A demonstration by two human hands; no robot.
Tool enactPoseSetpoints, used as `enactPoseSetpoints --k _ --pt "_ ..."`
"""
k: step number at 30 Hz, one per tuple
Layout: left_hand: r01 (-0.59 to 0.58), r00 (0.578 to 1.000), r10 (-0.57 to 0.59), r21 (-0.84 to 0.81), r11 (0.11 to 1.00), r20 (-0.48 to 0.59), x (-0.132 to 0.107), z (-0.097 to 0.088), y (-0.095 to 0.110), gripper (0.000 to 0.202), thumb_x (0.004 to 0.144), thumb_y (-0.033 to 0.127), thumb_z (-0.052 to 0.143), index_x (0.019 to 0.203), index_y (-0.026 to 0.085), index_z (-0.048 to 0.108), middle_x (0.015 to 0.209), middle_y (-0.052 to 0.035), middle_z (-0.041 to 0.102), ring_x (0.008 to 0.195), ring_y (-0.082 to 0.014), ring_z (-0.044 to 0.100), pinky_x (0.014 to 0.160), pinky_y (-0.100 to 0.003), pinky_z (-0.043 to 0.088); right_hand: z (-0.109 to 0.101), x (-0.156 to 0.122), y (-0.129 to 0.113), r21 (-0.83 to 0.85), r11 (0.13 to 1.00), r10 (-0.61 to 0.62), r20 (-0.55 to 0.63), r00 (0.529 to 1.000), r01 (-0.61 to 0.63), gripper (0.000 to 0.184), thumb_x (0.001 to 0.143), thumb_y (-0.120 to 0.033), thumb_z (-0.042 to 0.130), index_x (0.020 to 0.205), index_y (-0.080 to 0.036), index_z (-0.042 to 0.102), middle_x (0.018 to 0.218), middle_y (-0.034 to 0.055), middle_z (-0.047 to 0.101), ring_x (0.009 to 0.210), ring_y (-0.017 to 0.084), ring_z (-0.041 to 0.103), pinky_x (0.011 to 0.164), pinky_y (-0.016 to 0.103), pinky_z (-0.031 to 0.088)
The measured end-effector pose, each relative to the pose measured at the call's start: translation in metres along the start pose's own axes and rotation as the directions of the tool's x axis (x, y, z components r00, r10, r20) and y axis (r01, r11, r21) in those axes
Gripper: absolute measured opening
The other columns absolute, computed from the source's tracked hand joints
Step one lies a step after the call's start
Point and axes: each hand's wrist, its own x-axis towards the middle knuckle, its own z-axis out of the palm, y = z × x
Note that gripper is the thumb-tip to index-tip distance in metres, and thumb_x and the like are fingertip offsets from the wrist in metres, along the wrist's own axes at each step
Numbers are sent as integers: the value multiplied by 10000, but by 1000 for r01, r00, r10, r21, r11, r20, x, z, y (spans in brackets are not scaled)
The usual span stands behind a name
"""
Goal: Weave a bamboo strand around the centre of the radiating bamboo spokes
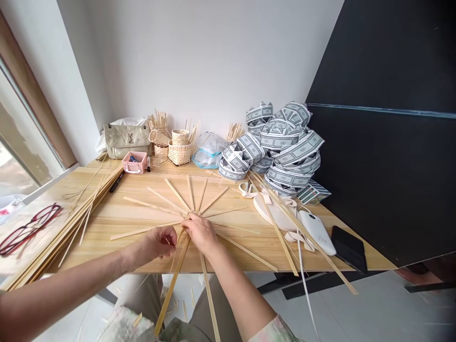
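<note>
Bamboo strips (pixel 245 250) fan out like spokes from a small woven hub (pixel 192 213) on the table (pixel 103 251), directly in front of the hands, and several run past the table's near edge. The right hand (pixel 201 232) lies curved over the hub, pressing down on it. The left hand (pixel 160 242) sits just beside it, thumb and forefinger pinched together on something too thin to make out clearly. Left of the hands lie a bundle of long strips (pixel 53 228) and red glasses (pixel 30 228). Farther ahead of the hands stand a pink box (pixel 134 162), a beige bag (pixel 127 140) and small woven baskets (pixel 180 153). Ahead and to the right, coils of patterned band (pixel 274 147) are heaped up. Right of the hands lie cream straps (pixel 274 209), a white power bank (pixel 317 232) and a black phone (pixel 349 248).
</note>
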Motion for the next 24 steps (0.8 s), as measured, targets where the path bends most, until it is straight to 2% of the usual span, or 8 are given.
enactPoseSetpoints --k 1,3,4,6,10,15,19,24 --pt "-68 997 75 222 973 -23 4 -4 -4 79 632 94 487 674 155 459 569 50 459 525 -74 431 507 -188 319 0 0 0 2 1000 -2 1 1000 2 205 747 -192 470 845 -277 629 844 -3 551 778 137 499 596 225 316" --pt "-158 981 193 569 807 -1 12 -11 -10 126 625 66 477 713 157 481 647 28 508 576 -91 451 538 -199 332 1 0 0 8 1000 -9 3 1000 9 204 744 -192 473 848 -276 627 845 2 553 781 140 499 604 229 319" --pt "-175 977 213 675 717 28 16 -13 -12 143 640 70 478 751 159 488 689 15 532 601 -100 467 552 -205 341 1 1 1 11 1000 -9 4 1000 9 202 744 -194 473 845 -276 628 844 4 554 783 143 499 607 232 319" --pt "-174 978 195 779 602 68 21 -14 -13 157 679 84 470 815 160 491 714 -1 561 610 -114 489 548 -210 349 2 1 1 11 1000 -3 0 1000 3 199 749 -200 470 840 -276 630 841 7 557 785 148 497 607 236 319" --pt "-144 986 148 836 530 76 30 -9 -12 155 710 75 443 812 167 516 646 -5 572 550 -130 503 493 -213 334 4 1 2 27 1000 3 -19 1000 -3 200 754 -216 468 842 -289 632 837 5 558 774 148 496 596 236 318" --pt "-221 974 152 877 428 171 40 -13 -5 197 684 15 425 722 160 554 742 -43 593 654 -171 549 547 -238 363 9 1 6 50 998 -31 -63 998 34 231 755 -180 449 842 -285 634 798 8 545 744 141 492 599 232 318" --pt "-295 955 159 878 378 252 47 -19 8 260 650 -32 418 765 151 561 759 -40 591 682 -159 551 571 -225 376 8 0 12 73 991 -107 -86 990 114 208 747 -182 465 843 -269 628 775 5 523 734 133 488 602 226 318" --pt "-418 903 228 867 273 363 56 -21 17 135 680 142 531 789 199 586 763 -12 585 657 -162 545 522 -222 353 4 -2 19 171 974 -144 -61 988 152 177 694 -168 542 830 -245 624 782 -6 506 748 120 484 607 210 325"
